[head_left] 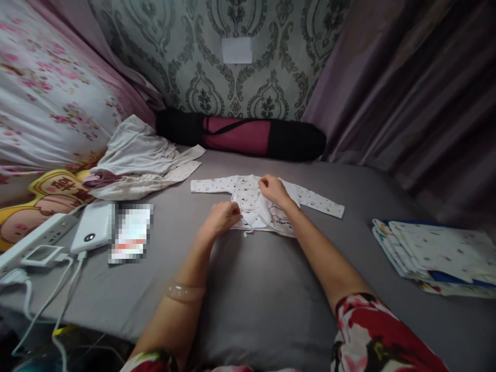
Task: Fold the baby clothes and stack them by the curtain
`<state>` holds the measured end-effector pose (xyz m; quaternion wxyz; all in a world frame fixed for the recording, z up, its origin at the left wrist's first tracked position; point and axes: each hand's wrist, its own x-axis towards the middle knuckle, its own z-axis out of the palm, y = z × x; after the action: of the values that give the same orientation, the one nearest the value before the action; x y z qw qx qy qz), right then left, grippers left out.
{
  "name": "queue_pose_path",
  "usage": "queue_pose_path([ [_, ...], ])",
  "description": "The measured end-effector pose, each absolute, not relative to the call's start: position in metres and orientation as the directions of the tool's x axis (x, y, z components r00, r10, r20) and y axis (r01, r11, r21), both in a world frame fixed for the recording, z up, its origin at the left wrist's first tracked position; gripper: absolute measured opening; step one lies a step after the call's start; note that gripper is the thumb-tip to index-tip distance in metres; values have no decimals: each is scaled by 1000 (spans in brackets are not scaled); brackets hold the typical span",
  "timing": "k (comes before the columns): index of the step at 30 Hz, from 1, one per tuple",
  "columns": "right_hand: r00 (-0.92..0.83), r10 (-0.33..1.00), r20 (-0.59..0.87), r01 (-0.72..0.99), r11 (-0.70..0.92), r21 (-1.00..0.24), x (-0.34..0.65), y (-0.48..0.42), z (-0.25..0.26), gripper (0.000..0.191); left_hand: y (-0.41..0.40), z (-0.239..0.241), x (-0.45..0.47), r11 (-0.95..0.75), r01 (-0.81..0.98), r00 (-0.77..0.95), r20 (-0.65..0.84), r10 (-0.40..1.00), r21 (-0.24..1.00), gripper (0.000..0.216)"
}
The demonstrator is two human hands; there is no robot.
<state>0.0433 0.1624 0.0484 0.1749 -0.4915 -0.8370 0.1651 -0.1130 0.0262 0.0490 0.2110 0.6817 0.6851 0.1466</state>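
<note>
A small white baby shirt [248, 192] with a scattered print lies on the grey sheet, both sleeves stretched out to the sides. My left hand [225, 217] is closed at its lower left front edge, fingers pinched on the cloth. Higher up, near the neckline, my right hand [273, 189] pinches the shirt's front, thumb and fingertips together. Below the left hand a thin white tie hangs at the hem. Part of a drawn figure and lettering shows on the lower right of the shirt, partly covered by my right wrist.
Folded printed cloths [442, 248] are stacked at right. On the left lie crumpled pale clothes [135, 155], a white power bank [94, 227], a power strip [39, 240] with cables, a blurred packet [132, 232] and a yellow cushion [23, 222]. A black-and-maroon bag [240, 135] lies along the wall.
</note>
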Motion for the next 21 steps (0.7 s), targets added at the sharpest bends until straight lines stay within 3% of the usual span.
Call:
queue_pose_path([
  [3, -530, 848, 8, 772, 487, -409, 64, 125, 48, 24, 29, 43, -101, -155, 791, 193, -1, 981, 592, 15],
  [6, -547, 835, -65, 799, 497, -339, 72, 95, 38, 24, 31, 33, -94, -234, 751, 310, -16, 951, 618, 16],
  [14, -565, 824, 42, 788, 554, -270, 72, 78, 33, 29, 31, 33, -100, -101, 751, 266, -159, 951, 652, 20],
  [21, -678, 731, -73, 727, 654, -207, 76, 60, 45, 23, 55, 49, -105, 104, 778, 11, -180, 984, 620, 23],
])
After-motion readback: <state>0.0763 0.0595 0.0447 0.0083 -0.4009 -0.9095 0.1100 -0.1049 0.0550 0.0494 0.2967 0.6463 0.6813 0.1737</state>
